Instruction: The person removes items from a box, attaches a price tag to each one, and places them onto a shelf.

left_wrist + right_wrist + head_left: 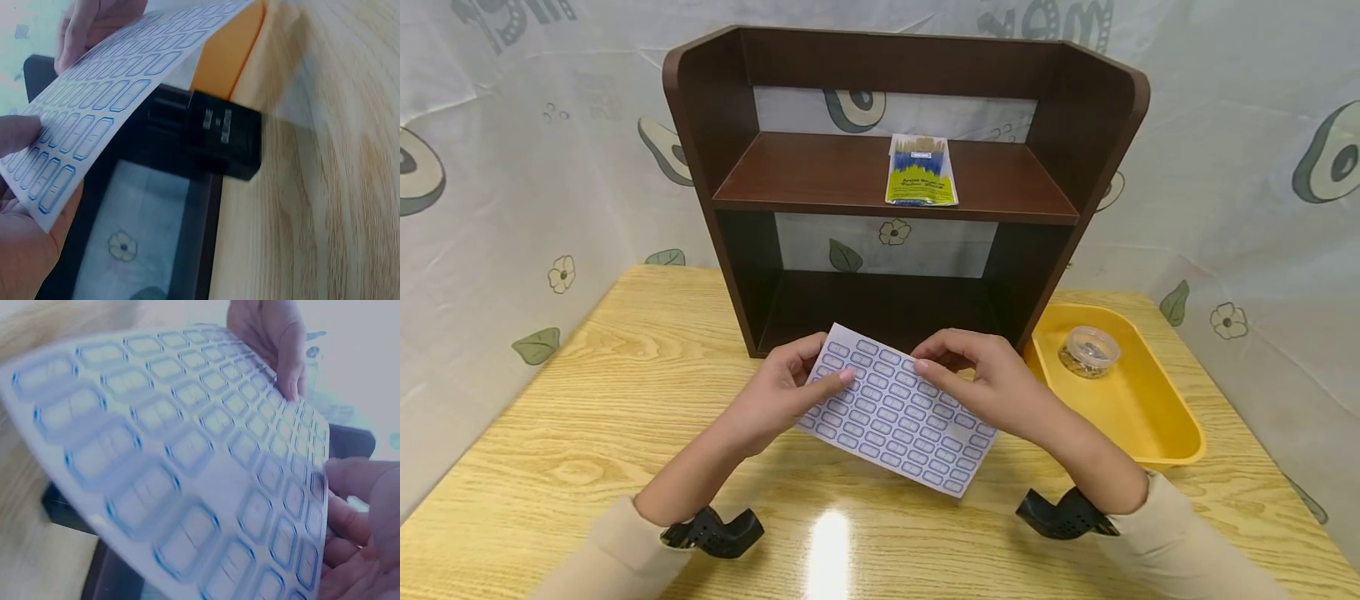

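Observation:
A white sheet of sticker labels (891,412), printed with rows of blue-bordered rounded boxes, is held tilted above the table between both hands. My left hand (778,387) grips its left end, thumb lying on the printed face and fingers behind. At the far edge, my right hand (988,379) pinches the sheet, with the thumb on top and the other fingers curled behind it. One blank spot without a label shows among the rows in the right wrist view, where the sheet (219,484) fills most of the picture.
Behind the sheet stands a dark brown two-tier shelf (820,171); a pack of artist brushes (922,171) lies on its upper board. A yellow tray (1138,408) at right holds a small clear round tub (1088,352) with small pieces inside. Black devices (722,533) are strapped to both wrists.

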Action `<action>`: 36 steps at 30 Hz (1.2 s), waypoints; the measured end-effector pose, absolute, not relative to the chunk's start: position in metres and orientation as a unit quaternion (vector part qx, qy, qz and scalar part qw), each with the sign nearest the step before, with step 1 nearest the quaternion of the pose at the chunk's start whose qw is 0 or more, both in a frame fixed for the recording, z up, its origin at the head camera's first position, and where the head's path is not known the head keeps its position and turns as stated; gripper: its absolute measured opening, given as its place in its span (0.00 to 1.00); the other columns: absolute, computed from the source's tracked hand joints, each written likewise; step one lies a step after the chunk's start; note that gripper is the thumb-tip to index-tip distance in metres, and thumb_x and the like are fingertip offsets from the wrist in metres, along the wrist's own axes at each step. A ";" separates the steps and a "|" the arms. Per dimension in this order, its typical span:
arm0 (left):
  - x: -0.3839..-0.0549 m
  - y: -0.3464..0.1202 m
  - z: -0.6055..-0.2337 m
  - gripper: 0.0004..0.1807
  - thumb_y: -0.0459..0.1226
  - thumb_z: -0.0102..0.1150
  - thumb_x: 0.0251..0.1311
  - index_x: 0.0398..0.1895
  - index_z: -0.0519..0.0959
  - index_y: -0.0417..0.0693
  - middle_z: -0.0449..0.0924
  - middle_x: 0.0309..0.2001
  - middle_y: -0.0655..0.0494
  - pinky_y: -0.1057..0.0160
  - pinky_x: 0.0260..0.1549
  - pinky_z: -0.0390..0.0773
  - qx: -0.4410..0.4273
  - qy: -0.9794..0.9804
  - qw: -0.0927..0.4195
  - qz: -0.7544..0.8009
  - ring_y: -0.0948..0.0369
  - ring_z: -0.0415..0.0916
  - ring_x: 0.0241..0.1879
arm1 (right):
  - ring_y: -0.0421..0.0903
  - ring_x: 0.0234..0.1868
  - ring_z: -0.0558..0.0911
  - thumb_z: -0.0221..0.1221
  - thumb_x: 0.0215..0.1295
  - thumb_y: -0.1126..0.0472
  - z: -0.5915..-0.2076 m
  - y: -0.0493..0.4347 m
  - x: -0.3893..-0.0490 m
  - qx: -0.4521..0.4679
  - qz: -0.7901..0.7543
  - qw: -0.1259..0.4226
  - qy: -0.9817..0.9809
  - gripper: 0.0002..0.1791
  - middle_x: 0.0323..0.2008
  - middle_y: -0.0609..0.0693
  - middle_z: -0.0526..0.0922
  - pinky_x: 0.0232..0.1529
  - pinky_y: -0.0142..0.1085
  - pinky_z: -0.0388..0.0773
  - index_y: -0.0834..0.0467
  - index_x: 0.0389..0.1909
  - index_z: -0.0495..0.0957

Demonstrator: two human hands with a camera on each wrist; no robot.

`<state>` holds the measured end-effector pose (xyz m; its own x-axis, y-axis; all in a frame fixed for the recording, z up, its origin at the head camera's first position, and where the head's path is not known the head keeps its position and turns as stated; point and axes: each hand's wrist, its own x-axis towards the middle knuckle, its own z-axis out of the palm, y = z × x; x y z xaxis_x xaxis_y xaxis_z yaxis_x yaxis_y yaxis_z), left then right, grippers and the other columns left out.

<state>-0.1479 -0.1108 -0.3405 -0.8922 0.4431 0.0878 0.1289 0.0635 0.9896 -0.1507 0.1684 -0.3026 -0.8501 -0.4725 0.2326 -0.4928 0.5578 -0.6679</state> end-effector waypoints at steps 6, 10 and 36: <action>-0.144 -0.104 -0.337 0.22 0.35 0.62 0.72 0.67 0.75 0.42 0.86 0.55 0.38 0.50 0.43 0.91 0.190 0.708 0.128 0.668 0.50 0.91 0.45 | 0.43 0.37 0.81 0.65 0.72 0.62 -0.293 0.168 -0.148 0.279 0.372 0.024 -0.885 0.02 0.36 0.47 0.87 0.39 0.29 0.83 0.55 0.41 0.85; -0.142 -0.100 -0.336 0.20 0.36 0.61 0.74 0.65 0.77 0.39 0.88 0.54 0.38 0.49 0.43 0.91 0.198 0.695 0.137 0.677 0.50 0.92 0.44 | 0.43 0.37 0.81 0.65 0.72 0.62 -0.289 0.169 -0.147 0.288 0.366 0.035 -0.884 0.02 0.36 0.47 0.87 0.39 0.28 0.83 0.55 0.41 0.86; -0.135 -0.065 -0.326 0.17 0.30 0.59 0.73 0.61 0.79 0.31 0.83 0.56 0.28 0.54 0.47 0.90 0.274 0.646 0.029 0.712 0.63 0.90 0.47 | 0.47 0.47 0.80 0.72 0.62 0.66 -0.284 0.153 -0.126 0.363 0.262 0.335 -0.829 0.11 0.44 0.51 0.86 0.53 0.25 0.76 0.60 0.45 0.85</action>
<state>-0.1349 -0.0646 -0.3265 -0.8486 0.3953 0.3514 0.3114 -0.1636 0.9361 -0.1256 0.1527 -0.2842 -0.5122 -0.4264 0.7456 -0.7777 0.5986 -0.1919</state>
